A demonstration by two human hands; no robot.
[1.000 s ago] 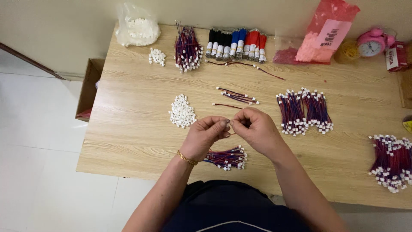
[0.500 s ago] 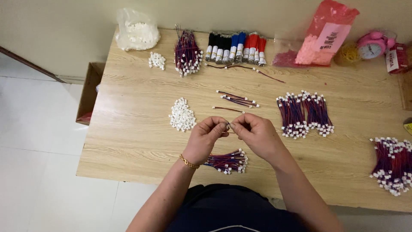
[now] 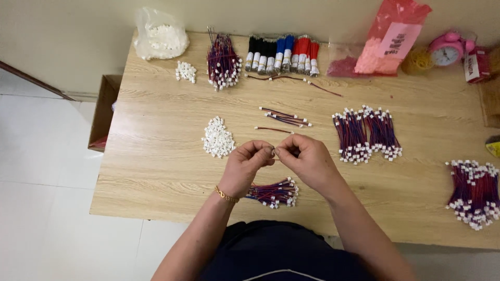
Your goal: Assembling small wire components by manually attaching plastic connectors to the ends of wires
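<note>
My left hand (image 3: 249, 166) and my right hand (image 3: 306, 158) meet fingertip to fingertip over the wooden table (image 3: 156, 171), pinching something small between them; it is mostly hidden, likely a thin wire and a white connector. A heap of small white connectors (image 3: 218, 137) lies just left of my left hand. A bundle of red and blue wires with white ends (image 3: 273, 192) lies under my wrists. A single loose wire (image 3: 273, 129) and a few more wires (image 3: 285, 117) lie just beyond my hands.
Finished wire bundles (image 3: 367, 133) lie to the right, another pile (image 3: 475, 192) at the far right edge. Along the back are a clear bag of connectors (image 3: 160, 37), a wire bunch (image 3: 223, 61), coloured wire bundles (image 3: 284, 54), a pink bag (image 3: 390, 39) and a pink clock (image 3: 447, 51). A cardboard box (image 3: 101, 112) stands on the floor at left.
My hands stay pressed together at the same spot; only the fingers shift slightly. Nothing on the table has moved.
</note>
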